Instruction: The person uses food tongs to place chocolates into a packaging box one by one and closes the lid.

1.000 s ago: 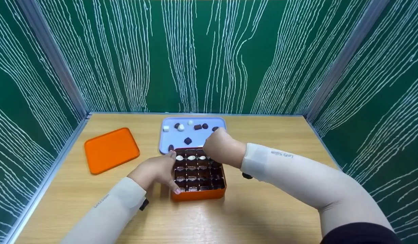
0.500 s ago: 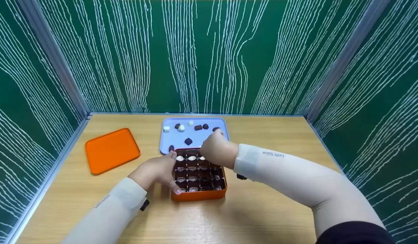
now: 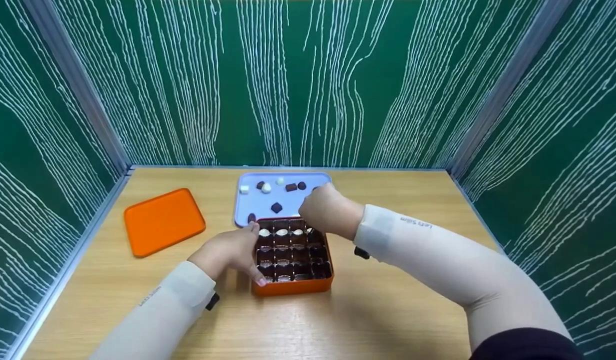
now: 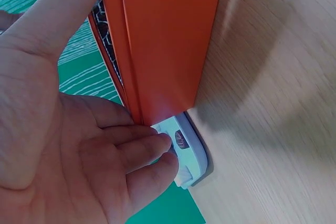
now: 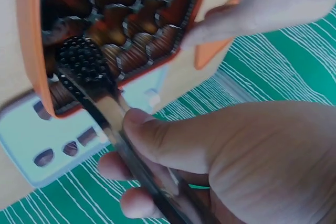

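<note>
Clock positions read from the head view, about the centre of the orange box [image 3: 293,287]. Box upright on the wooden table [image 3: 388,310]; dark brown insert [image 3: 283,257] inside, divided into compartments. Three white pieces [image 3: 281,232] sit in a row toward 12 o'clock; a pale spot beside the third is partly covered by the hand, identity unclear.

Left hand [image 3: 230,252] at 9 o'clock: thumb at the near corner, fingers at the far one, gripping the box's side between them. Right hand [image 3: 330,210] at 1 o'clock: fingers closed around metal tongs [image 5: 126,148], perforated black heads down in the insert. Whether the heads hold a piece: cannot tell.

Pale blue tray [image 3: 258,202] at 12 o'clock, just beyond the box. Contents: three white sweets [image 3: 266,188] toward its 10 to 12; dark sweets [image 3: 276,207] scattered, one at its 8 o'clock corner.

Shallow orange lid [image 3: 164,222] at 10 o'clock, well apart from the box.
</note>
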The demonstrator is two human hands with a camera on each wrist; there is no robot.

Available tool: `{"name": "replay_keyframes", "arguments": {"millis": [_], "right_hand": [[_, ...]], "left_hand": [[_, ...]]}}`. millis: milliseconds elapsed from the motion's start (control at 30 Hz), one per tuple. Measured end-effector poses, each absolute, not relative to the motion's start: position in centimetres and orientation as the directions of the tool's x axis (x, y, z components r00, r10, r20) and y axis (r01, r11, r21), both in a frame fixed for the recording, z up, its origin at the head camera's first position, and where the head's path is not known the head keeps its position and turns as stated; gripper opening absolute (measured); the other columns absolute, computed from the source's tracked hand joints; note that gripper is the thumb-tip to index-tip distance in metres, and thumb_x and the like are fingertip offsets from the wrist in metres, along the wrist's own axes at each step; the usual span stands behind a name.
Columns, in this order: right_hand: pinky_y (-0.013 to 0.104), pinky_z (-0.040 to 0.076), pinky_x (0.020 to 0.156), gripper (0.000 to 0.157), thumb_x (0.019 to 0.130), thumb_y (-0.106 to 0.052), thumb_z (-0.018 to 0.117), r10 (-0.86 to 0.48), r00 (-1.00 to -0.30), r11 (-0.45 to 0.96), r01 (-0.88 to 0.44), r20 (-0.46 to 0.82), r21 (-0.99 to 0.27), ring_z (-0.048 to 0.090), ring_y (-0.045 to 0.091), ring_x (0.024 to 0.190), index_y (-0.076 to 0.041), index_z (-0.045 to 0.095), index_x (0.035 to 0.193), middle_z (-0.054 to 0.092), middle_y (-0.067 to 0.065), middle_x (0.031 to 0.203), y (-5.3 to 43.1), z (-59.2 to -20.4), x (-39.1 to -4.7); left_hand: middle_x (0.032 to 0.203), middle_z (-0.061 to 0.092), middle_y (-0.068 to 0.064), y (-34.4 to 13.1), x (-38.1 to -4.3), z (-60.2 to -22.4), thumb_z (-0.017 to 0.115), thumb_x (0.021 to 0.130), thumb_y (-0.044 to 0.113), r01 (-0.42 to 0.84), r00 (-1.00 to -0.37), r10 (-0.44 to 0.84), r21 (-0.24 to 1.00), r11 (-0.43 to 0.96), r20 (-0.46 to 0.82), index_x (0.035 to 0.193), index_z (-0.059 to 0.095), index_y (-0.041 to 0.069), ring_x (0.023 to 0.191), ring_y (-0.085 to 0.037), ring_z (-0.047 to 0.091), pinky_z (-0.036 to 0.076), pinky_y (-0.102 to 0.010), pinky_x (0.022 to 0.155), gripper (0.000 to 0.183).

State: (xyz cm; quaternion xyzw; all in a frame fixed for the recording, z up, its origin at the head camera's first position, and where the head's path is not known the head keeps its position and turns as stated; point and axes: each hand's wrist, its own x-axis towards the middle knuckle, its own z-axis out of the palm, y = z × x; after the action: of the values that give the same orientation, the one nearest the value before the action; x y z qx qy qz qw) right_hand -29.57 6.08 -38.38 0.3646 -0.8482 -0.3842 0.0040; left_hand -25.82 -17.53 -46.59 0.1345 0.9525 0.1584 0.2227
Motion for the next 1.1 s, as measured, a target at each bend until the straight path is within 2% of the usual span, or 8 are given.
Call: {"name": "replay_keyframes", "arguments": {"millis": [200, 400, 467, 667, 733, 933, 1000, 1100], "right_hand": [[0.029, 0.035, 0.051, 0.045, 0.113, -0.019, 0.064, -0.624, -0.726, 0.444, -0.635, -0.291, 0.632, 0.039, 0.011, 0.056, -0.018, 0.054, 0.068, 0.046, -0.005, 0.060, 6.1, -39.1, -30.0], [0.029, 0.045, 0.062, 0.047, 0.112, -0.025, 0.072, -0.542, -0.763, 0.550, -0.640, -0.353, 0.537, 0.038, 0.010, 0.059, -0.017, 0.052, 0.071, 0.041, -0.006, 0.062, 6.8, -36.1, -31.3], [0.029, 0.052, 0.063, 0.043, 0.113, -0.026, 0.072, -0.532, -0.776, 0.606, -0.629, -0.340, 0.487, 0.040, 0.010, 0.059, -0.016, 0.056, 0.074, 0.043, -0.006, 0.063, 7.4, -35.1, -32.0], [0.034, 0.070, 0.075, 0.021, 0.114, -0.012, 0.066, -0.547, -0.809, 0.695, -0.583, -0.217, 0.422, 0.057, 0.015, 0.068, -0.008, 0.077, 0.096, 0.068, 0.002, 0.078, 9.2, -34.7, -34.7], [0.036, 0.070, 0.078, 0.021, 0.112, -0.005, 0.063, -0.534, -0.822, 0.702, -0.562, -0.198, 0.438, 0.062, 0.018, 0.071, -0.007, 0.079, 0.099, 0.075, 0.006, 0.084, 9.7, -35.5, -35.7], [0.048, 0.073, 0.094, 0.021, 0.115, -0.010, 0.064, -0.486, -0.849, 0.685, -0.516, -0.205, 0.515, 0.075, 0.022, 0.079, -0.007, 0.081, 0.105, 0.083, 0.009, 0.092, 11.2, -38.1, -37.7], [0.049, 0.073, 0.095, 0.020, 0.115, -0.011, 0.063, -0.484, -0.847, 0.679, -0.522, -0.220, 0.517, 0.074, 0.021, 0.078, -0.007, 0.081, 0.105, 0.082, 0.009, 0.091, 11.3, -38.8, -38.0], [0.042, 0.072, 0.086, 0.022, 0.114, -0.009, 0.061, -0.496, -0.838, 0.689, -0.540, -0.229, 0.483, 0.065, 0.019, 0.071, -0.007, 0.079, 0.100, 0.074, 0.006, 0.083, 11.0, -39.6, -38.4]], "left_hand": [[0.189, 0.014, -0.024, -17.5, -25.8, -46.6, 0.108, 0.064, 0.057, 0.180, -0.865, 0.327, 0.373, 0.910, -0.380, 0.181, 0.013, 0.000, 0.174, -0.047, 0.026, 0.026, -0.060, 0.144, 0.161], [0.190, 0.012, -0.023, -17.5, -25.8, -46.5, 0.108, 0.064, 0.057, 0.182, -0.865, 0.328, 0.371, 0.911, -0.379, 0.180, 0.012, 0.000, 0.174, -0.046, 0.025, 0.026, -0.059, 0.144, 0.161], [0.190, 0.012, -0.023, -17.5, -25.9, -46.5, 0.107, 0.065, 0.057, 0.185, -0.865, 0.328, 0.365, 0.912, -0.379, 0.180, 0.012, 0.000, 0.174, -0.045, 0.026, 0.028, -0.058, 0.143, 0.161], [0.190, 0.011, -0.023, -17.5, -26.1, -46.7, 0.107, 0.065, 0.058, 0.181, -0.867, 0.320, 0.359, 0.916, -0.381, 0.180, 0.012, -0.001, 0.172, -0.047, 0.032, 0.034, -0.059, 0.141, 0.161], [0.190, 0.011, -0.023, -17.5, -26.0, -46.7, 0.107, 0.064, 0.059, 0.175, -0.868, 0.316, 0.361, 0.916, -0.382, 0.181, 0.012, 0.000, 0.172, -0.047, 0.031, 0.034, -0.059, 0.141, 0.162], [0.190, 0.009, -0.022, -17.4, -25.9, -46.7, 0.106, 0.063, 0.060, 0.172, -0.866, 0.316, 0.364, 0.915, -0.387, 0.180, 0.012, 0.000, 0.172, -0.047, 0.029, 0.033, -0.058, 0.141, 0.162], [0.190, 0.009, -0.022, -17.4, -25.9, -46.6, 0.106, 0.063, 0.060, 0.171, -0.865, 0.317, 0.366, 0.915, -0.388, 0.180, 0.011, 0.000, 0.173, -0.047, 0.029, 0.033, -0.058, 0.141, 0.162], [0.190, 0.009, -0.021, -17.5, -25.9, -46.7, 0.106, 0.063, 0.060, 0.169, -0.867, 0.313, 0.364, 0.916, -0.387, 0.181, 0.011, 0.001, 0.173, -0.046, 0.028, 0.032, -0.058, 0.142, 0.162]]}}
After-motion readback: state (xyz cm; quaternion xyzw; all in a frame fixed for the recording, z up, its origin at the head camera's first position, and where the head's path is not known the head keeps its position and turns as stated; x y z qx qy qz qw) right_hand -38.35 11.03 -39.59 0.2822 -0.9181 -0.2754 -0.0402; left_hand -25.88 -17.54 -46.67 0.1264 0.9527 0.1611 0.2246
